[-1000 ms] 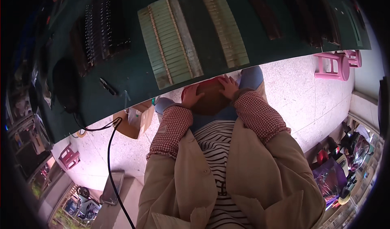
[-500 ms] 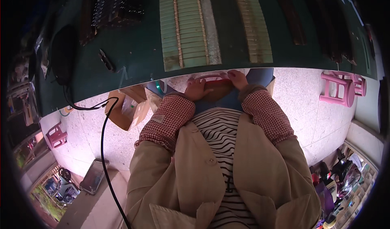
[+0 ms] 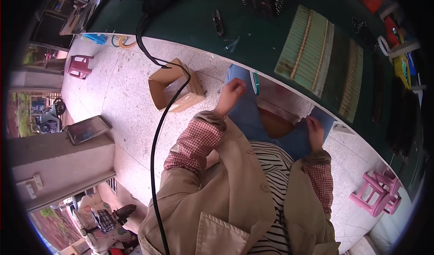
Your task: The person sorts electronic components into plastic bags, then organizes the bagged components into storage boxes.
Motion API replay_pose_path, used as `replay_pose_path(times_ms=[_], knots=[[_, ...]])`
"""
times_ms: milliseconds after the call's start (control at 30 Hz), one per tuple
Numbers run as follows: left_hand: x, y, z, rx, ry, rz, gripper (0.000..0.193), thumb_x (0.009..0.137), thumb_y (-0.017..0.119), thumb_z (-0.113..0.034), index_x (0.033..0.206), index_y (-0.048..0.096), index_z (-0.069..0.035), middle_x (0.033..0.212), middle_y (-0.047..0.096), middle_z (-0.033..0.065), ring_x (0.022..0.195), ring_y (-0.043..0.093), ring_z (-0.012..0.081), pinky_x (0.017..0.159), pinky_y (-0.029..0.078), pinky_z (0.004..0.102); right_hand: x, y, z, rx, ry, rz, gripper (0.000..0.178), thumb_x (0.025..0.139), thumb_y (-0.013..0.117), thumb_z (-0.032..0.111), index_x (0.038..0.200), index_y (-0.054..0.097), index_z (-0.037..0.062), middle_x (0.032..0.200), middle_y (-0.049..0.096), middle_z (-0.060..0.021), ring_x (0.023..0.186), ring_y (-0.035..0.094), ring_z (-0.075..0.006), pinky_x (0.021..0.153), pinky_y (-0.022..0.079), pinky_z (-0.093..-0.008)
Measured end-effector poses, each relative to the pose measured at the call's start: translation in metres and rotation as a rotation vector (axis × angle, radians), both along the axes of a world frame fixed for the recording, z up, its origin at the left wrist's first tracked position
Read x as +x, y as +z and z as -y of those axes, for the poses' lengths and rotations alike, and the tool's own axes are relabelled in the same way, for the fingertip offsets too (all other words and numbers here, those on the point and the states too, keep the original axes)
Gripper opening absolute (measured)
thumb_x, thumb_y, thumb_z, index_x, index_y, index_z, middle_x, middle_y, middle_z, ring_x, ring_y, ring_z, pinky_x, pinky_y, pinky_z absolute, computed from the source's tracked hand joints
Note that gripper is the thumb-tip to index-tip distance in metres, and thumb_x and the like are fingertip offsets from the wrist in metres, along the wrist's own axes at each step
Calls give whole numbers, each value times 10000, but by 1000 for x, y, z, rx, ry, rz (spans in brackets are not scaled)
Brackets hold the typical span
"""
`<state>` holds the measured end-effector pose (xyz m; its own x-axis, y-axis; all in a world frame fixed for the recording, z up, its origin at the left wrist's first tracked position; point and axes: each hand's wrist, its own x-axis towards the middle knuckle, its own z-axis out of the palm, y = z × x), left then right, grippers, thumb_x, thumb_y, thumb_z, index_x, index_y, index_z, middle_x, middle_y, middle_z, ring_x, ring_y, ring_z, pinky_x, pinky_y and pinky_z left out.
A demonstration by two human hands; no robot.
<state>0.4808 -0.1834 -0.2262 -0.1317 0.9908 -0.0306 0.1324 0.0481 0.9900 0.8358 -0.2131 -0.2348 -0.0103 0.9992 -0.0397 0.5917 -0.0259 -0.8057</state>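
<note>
My left hand is over my left thigh, beside a green-rimmed ring near the table edge. Its fingers are curled together, and whatever they may hold is not visible. Above my right thigh, my right hand has its fingers pinched together; anything between them is too small to make out. Between my legs, under the table edge, shows a brown, round-edged seat-like piece, touched by neither hand. Pale green slatted panels with tan strips lie on the dark green table, beyond both hands.
An open cardboard box stands on the floor at left, with a black cable running past it. Small pliers lie on the table. Pink plastic stools stand at right, another stool far left. A tray rests on a ledge.
My hands have come off the pinkish rim of the brown piece and moved apart, one over each thigh. The view has turned, so the table edge now slants down to the right.
</note>
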Motion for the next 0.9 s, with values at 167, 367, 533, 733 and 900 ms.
replay_pose_path(times_ms=[167,367,533,733,900], knots=[[-28,68,29,142,493,177,125,856,531,-126,906,554,-14,661,540,36,576,470,81,525,387,229,-19,29,8,9,51,-77,171,854,525,102,988,601,27,912,627,-133,850,603,-218,737,456,-284],[-9,150,-16,470,488,-570,142,783,619,-79,886,542,-17,655,494,56,585,452,148,523,357,267,-70,66,17,14,371,-14,173,845,527,75,994,599,27,936,613,-135,859,590,-245,745,452,-296],[-10,153,-59,549,411,-1010,167,707,650,-35,834,541,-31,737,465,82,713,452,258,605,359,337,-77,56,20,-21,437,-62,179,834,541,75,996,599,24,936,608,-136,857,581,-261,746,453,-303],[7,128,30,708,215,-422,165,714,616,29,827,512,-32,834,500,133,736,470,282,660,389,320,-76,44,19,-159,366,-105,183,857,523,91,1008,590,13,929,628,-111,839,591,-192,737,443,-271],[-46,0,82,59,596,-76,86,836,541,-49,896,491,-13,791,555,94,660,524,135,588,424,244,-75,35,14,-238,392,-74,188,864,515,102,1007,589,4,930,633,-111,848,592,-171,749,443,-266]])
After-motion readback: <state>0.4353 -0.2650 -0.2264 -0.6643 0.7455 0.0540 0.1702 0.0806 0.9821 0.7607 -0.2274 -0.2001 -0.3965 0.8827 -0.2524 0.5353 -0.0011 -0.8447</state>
